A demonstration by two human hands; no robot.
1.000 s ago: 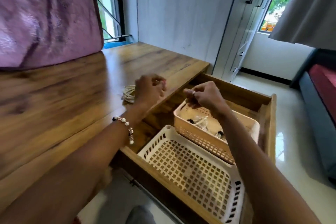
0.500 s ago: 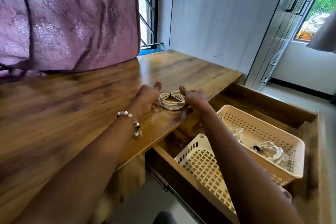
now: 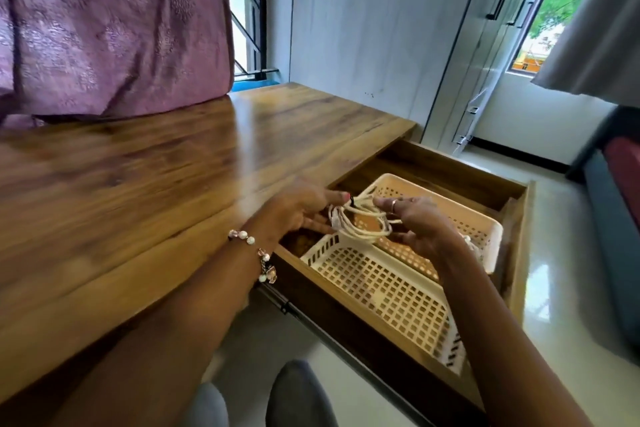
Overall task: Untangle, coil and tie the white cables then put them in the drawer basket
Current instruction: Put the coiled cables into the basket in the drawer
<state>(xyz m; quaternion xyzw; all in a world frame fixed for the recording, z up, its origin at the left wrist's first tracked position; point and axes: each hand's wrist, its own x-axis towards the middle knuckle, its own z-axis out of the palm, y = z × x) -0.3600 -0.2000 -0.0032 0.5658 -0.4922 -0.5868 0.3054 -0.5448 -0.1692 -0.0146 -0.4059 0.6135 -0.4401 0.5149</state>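
Desk: we note a wooden top; the open drawer juts from its right front edge and serves as our landmark.
Curtain: purple, hanging behind the desk, well away from the drawer.
White basket: we see it in the near part of the drawer, lattice floor showing.
Peach basket: in the far part of the drawer, just beside the white basket; a pale bundle lies at its right end, too hidden for us to name.
Left hand: over the drawer's left edge; we read the fingertips as pinching the left end of the cable coil.
Right hand: over the drawer's middle, fingers curled round the right side of the coil.
Cable coil: white, looped, held in the air between both hands above the two baskets, touching neither as far as we can tell.
Bracelet: beaded, on the left wrist, just left of the drawer front.
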